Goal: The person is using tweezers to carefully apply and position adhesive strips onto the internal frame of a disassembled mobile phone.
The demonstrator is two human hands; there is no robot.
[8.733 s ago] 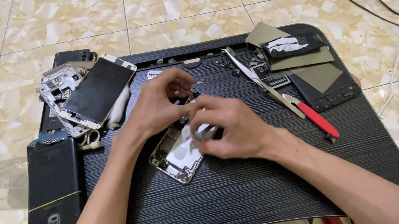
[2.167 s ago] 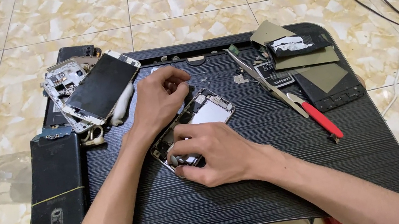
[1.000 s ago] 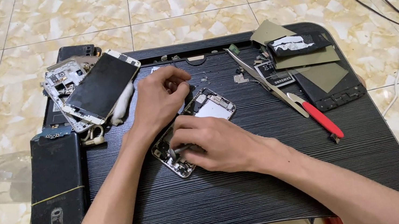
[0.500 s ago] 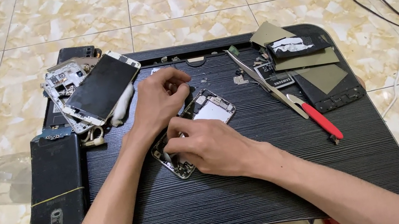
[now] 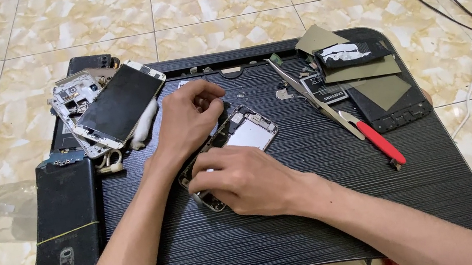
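An opened phone body (image 5: 247, 132) with its insides showing lies tilted on the black lap table (image 5: 305, 230). My left hand (image 5: 187, 117) rests on its upper left side, fingers curled over the edge. My right hand (image 5: 244, 176) covers its lower end, fingers pressed down on it; whether a small tool is in those fingers is hidden. Only the phone's upper right part shows between the hands.
A phone screen panel (image 5: 119, 102) lies on a pile of frames at the back left, a dark phone back (image 5: 68, 223) at the left edge. Tweezers (image 5: 307, 97), a red-handled tool (image 5: 379, 142), batteries and flat parts (image 5: 368, 73) lie right. Cables (image 5: 454, 10) cross the tiled floor.
The phone body was turned and laid more upright between the hands. My right hand slid down to its lower end; my left hand stayed at the top.
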